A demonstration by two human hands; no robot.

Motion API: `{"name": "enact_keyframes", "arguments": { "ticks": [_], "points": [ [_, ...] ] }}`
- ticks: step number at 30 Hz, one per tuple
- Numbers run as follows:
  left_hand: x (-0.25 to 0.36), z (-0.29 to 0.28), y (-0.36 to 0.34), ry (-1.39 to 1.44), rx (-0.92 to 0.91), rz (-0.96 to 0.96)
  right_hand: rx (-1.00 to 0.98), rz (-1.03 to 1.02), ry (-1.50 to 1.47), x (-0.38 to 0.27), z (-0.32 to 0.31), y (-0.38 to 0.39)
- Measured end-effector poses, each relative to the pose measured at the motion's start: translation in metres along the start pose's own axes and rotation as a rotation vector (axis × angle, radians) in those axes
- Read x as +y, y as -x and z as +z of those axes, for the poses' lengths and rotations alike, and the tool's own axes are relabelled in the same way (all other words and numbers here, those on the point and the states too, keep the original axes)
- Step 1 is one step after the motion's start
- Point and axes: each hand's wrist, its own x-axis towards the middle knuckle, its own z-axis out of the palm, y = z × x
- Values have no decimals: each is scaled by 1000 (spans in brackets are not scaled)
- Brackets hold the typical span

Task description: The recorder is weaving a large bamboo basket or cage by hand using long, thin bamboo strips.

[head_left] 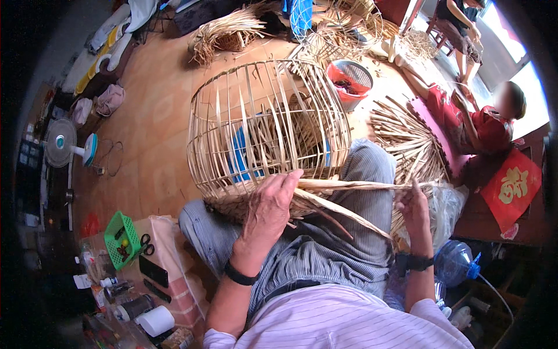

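A large open-weave bamboo basket frame (pixel 267 122) rests on my lap, its mouth turned away from me. My left hand (pixel 268 206) presses on the woven band at its near rim. Long bamboo strips (pixel 349 186) run from that rim to the right. My right hand (pixel 414 206) pinches the far end of those strips and holds them taut. A black band sits on each wrist.
A person in red (pixel 482 125) sits on the floor at right beside a flat fan of bamboo strips (pixel 407 139). A red basket (pixel 350 78), a white fan (pixel 64 142), a green crate (pixel 121 238), scissors (pixel 145 244) and a water bottle (pixel 456 262) lie around.
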Motion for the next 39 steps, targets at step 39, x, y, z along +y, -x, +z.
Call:
{"name": "enact_keyframes", "arguments": {
  "ticks": [39],
  "points": [
    [-10, 9, -8, 76, -29, -111, -541, 51, -425, -135, 153, 51]
  ]
}}
